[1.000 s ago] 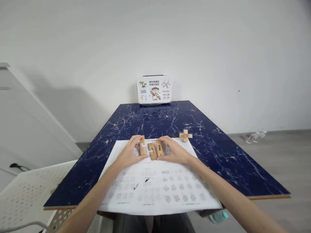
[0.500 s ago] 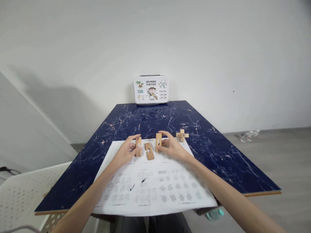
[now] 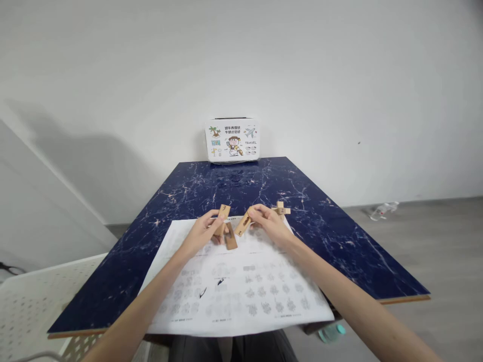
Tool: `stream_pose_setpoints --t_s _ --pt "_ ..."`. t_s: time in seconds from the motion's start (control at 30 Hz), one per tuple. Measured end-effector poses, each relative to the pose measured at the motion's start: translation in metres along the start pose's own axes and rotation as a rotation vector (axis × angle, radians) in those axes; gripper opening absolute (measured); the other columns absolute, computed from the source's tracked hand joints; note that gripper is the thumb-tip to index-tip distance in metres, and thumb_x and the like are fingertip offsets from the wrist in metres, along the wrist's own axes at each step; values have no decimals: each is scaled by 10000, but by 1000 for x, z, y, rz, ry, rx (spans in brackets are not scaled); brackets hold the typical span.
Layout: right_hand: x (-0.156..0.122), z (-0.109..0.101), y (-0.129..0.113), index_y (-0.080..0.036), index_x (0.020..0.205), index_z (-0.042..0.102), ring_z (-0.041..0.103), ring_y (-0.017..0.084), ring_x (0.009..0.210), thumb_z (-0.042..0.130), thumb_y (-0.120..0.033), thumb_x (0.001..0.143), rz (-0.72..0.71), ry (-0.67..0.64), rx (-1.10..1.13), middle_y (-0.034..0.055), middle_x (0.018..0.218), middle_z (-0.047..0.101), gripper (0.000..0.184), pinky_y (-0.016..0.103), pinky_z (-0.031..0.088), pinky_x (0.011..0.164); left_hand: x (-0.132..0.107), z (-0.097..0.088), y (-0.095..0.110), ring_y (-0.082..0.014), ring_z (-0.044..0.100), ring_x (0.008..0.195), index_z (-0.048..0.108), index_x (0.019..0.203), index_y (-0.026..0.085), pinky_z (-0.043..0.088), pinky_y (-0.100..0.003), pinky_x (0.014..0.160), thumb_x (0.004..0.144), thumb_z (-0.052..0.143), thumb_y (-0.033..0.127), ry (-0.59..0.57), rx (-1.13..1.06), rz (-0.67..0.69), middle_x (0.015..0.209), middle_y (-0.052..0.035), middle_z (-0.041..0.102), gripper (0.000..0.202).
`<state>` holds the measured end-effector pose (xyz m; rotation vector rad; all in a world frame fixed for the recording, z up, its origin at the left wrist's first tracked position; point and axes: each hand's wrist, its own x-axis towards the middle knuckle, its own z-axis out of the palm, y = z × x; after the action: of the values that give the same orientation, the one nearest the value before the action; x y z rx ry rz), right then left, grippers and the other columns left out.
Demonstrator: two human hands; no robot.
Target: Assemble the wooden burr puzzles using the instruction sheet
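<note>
My left hand (image 3: 206, 229) grips a flat wooden puzzle piece (image 3: 225, 211) marked with a 3, tilted up from the paper. In my right hand (image 3: 264, 219) is a slotted wooden puzzle piece (image 3: 244, 224), held slanting with its lower end toward the middle. Between the hands a third wooden piece (image 3: 231, 240) lies on the printed sheet (image 3: 226, 271), its upper part partly covered by my left fingers. Just beyond my right hand stands an assembled wooden cross (image 3: 281, 210) with a number on it.
A white case with cartoon prints (image 3: 233, 141) stands at the back of the blue marble-patterned table (image 3: 234, 188), against the wall. A white perforated surface (image 3: 33, 296) is at the left. Clear plastic bottles (image 3: 332, 333) lie on the floor at the right.
Both hands have lifted and tilted their pieces, the tops leaning right. My left fingers now reach over the middle piece, and the right piece has come nearer to it.
</note>
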<state>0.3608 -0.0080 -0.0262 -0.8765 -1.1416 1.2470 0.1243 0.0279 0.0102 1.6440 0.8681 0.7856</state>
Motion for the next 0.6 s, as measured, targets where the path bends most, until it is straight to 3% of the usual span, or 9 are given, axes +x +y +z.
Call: stream_pose_setpoints --t_s 0.07,0.17,0.27,0.33,0.4,0.47,0.53,0.6 --pt "2 -4 3 -215 932 659 703 177 816 823 -556 787 13 16 41 40 905 743 405 308 590 737 3 7 1 -84 491 368 582 1184 216 363 -207 383 929 584 636 -43 -14 -11 698 22 672 491" --pt "4 -7 5 -213 961 675 719 173 852 870 -481 756 35 7 95 49 952 749 390 323 602 845 6 12 -4 -45 382 362 595 1051 202 273 -184 367 941 574 626 -45 -56 21 661 43 612 438" --pt "3 -7 5 -220 1040 700 727 172 918 900 -417 725 70 -21 98 55 1038 751 422 330 591 930 9 12 -13 -83 553 480 569 987 196 442 -211 474 919 613 623 -27 -143 20 772 4 672 435" --pt "2 -5 5 -214 1005 715 723 175 953 893 -428 729 81 -39 93 57 1047 751 392 330 587 949 11 10 -18 -147 672 613 548 987 200 560 -289 613 887 642 646 16 -204 -8 847 -25 712 467" --pt "1 -3 4 -208 945 717 719 183 961 872 -463 749 82 -59 85 56 1008 753 357 339 592 941 12 9 -21 -202 730 793 559 988 197 598 -360 765 868 659 657 65 -220 -10 963 -62 741 486" --pt "-1 -2 4 -209 930 710 718 190 954 851 -489 772 80 -80 67 52 971 754 352 351 595 923 12 8 -21 -222 723 961 606 984 185 577 -355 879 882 658 636 100 -182 24 1086 -88 743 465" --pt "-2 -2 3 -214 941 704 712 182 925 845 -496 779 66 -84 37 44 962 754 354 339 594 883 11 8 -18 -209 711 978 642 979 179 564 -307 862 903 648 611 113 -149 51 1089 -83 742 438" --pt "-2 -3 2 -219 953 703 696 160 861 842 -498 783 48 -63 -3 33 960 751 356 300 583 794 9 8 -15 -156 692 729 625 977 194 542 -256 643 915 624 619 101 -162 34 944 -44 736 430"
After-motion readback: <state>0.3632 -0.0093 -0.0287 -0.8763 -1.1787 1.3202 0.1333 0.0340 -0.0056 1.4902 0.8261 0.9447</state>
